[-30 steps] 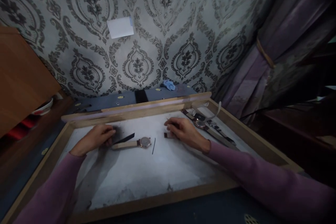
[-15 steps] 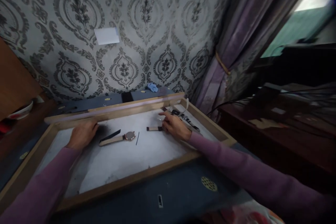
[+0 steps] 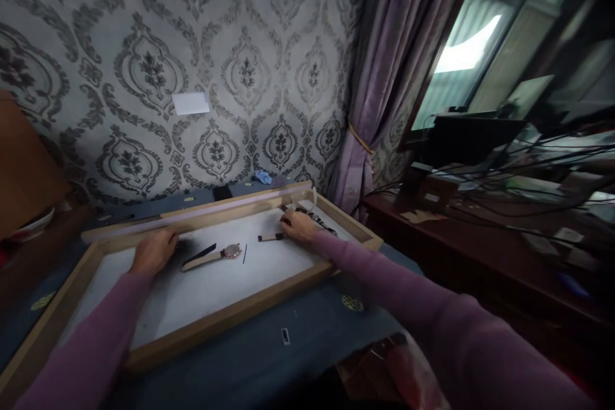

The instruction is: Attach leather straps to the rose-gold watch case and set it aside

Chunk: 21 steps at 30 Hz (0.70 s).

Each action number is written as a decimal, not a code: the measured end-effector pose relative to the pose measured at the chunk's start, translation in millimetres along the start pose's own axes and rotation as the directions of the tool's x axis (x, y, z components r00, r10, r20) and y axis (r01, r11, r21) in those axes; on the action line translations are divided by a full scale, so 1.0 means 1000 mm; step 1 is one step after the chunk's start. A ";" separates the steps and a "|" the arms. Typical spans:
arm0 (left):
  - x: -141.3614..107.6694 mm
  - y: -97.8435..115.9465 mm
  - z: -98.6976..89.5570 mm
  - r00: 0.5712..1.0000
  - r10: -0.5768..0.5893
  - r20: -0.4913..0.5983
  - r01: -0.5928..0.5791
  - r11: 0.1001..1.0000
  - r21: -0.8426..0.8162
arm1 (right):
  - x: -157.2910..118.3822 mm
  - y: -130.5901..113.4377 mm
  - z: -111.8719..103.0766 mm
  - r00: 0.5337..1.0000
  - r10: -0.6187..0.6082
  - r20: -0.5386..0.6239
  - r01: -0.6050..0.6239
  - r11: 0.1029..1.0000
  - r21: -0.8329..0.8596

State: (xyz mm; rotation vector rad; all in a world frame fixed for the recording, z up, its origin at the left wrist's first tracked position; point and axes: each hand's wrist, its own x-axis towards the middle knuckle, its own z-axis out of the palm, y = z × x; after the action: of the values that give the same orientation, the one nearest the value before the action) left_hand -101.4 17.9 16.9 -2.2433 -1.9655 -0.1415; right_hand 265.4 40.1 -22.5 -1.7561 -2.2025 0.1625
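A wooden-framed tray [image 3: 230, 317] with a white floor lies under both arms. My left hand [image 3: 152, 252] is at its back left, fingers curled and pressed together; whatever they may hold is hidden. To its right lies a watch [image 3: 232, 251] with a round face, its light-and-dark strap [image 3: 202, 261] stretching left. A thin dark strip [image 3: 245, 254] is beside the face. Further right, my right hand [image 3: 298, 227] bends its fingers down at several watches [image 3: 324, 224], close to a short strap piece [image 3: 270, 237]. Its fingertips are partly hidden, so their hold cannot be made out.
The tray rests on a blue patterned cloth [image 3: 317, 327]. Behind it lie a crumpled blue item [image 3: 262, 177] and the patterned wall [image 3: 250, 115]. At right, a purple curtain [image 3: 369, 77] hangs beside a dark red desk [image 3: 461, 250] with cables and papers.
The view has turned to the right. My right hand's extended index finger has curled down toward the watches. My left hand stays in about the same place in the tray.
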 end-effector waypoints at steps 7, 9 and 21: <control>-0.002 0.031 -0.003 0.989 0.135 0.052 -0.130 0.988 -0.083 | -0.001 0.003 0.015 0.975 -0.210 0.074 0.211 0.977 -0.006; -0.002 0.035 -0.003 0.986 0.156 0.064 -0.148 0.983 -0.108 | 0.000 0.004 0.016 0.968 -0.241 0.067 0.241 0.970 0.011; 0.010 0.061 0.010 0.930 0.362 0.059 -0.303 0.848 -0.434 | -0.001 0.008 0.016 0.953 -0.300 0.039 0.291 0.944 0.158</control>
State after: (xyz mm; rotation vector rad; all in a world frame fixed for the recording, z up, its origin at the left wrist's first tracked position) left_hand -39.7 21.5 5.5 -2.9087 -1.6890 -0.4099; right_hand 267.6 42.7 -39.5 -1.3395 -2.3979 0.3079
